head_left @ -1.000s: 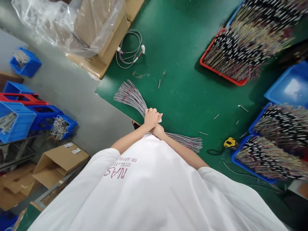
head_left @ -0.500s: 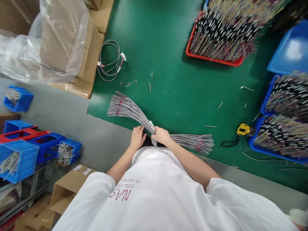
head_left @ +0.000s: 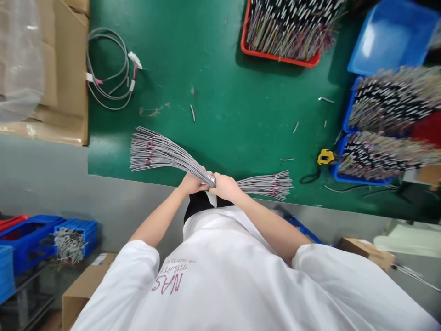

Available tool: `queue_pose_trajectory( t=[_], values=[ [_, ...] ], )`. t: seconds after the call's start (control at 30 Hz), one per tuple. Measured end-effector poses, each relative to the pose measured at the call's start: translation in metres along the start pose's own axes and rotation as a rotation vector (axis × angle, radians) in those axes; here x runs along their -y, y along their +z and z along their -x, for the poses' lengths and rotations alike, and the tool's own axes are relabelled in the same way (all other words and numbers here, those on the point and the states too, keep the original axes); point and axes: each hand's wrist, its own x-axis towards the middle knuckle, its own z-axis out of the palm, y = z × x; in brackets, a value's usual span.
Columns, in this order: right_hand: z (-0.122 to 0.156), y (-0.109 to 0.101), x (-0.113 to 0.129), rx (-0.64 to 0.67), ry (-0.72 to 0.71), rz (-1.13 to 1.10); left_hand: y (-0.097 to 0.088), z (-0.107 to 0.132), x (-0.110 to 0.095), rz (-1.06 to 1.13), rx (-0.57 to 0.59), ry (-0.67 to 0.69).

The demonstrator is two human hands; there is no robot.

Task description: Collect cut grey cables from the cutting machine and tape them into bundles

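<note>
A bundle of grey cables (head_left: 168, 151) lies over the front edge of the green table, fanned out at both ends with reddish marks near the tips. At its middle is a shiny, clear-looking wrap (head_left: 211, 179). My right hand (head_left: 225, 187) is closed round the bundle just right of this wrap, its fingers partly hidden. From below and in front, my left hand (head_left: 193, 183) grips the bundle left of the wrap, most of its fingers hidden under the cables. The right fan of cables (head_left: 267, 185) emerges beyond my right wrist.
A coiled grey cable with a white connector (head_left: 112, 69) lies at left beside cardboard (head_left: 70, 87). A red tray (head_left: 280, 58) and blue trays (head_left: 370, 178) hold wire bundles at right. A yellow tape measure (head_left: 325, 156) and several cable scraps lie on the table (head_left: 234, 115).
My left hand has moved from beside the bundle to underneath it and now grips it. The white piece behind my hands is mostly covered. The camera view has shifted.
</note>
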Motion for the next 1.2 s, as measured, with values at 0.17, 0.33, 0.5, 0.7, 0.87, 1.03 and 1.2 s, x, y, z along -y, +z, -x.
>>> queue_pose_trajectory(
  t=[0.17,0.33,0.5,0.7,0.87,1.03,1.2],
  values=[
    [0.002,-0.002,0.001,0.037,-0.059,0.013,0.040,0.027,-0.020,0.018,-0.401,-0.245],
    [0.003,-0.003,-0.004,0.062,-0.086,-0.014,0.057,0.020,-0.037,0.379,-0.410,-0.267],
    [0.003,-0.008,-0.007,0.078,-0.092,-0.043,0.033,0.023,-0.040,0.456,-0.209,-0.183],
    [0.002,-0.007,-0.007,0.120,-0.093,-0.087,0.015,0.045,-0.033,0.639,-0.159,-0.397],
    [0.002,-0.004,-0.008,0.122,-0.110,-0.055,0.023,0.061,-0.046,0.656,-0.229,-0.571],
    [0.000,0.011,0.000,0.119,-0.104,0.146,0.031,0.073,-0.084,0.569,-0.389,-0.674],
    [0.005,0.023,0.007,0.090,-0.112,0.247,0.031,0.067,-0.114,0.380,-0.536,-0.754]
  ],
)
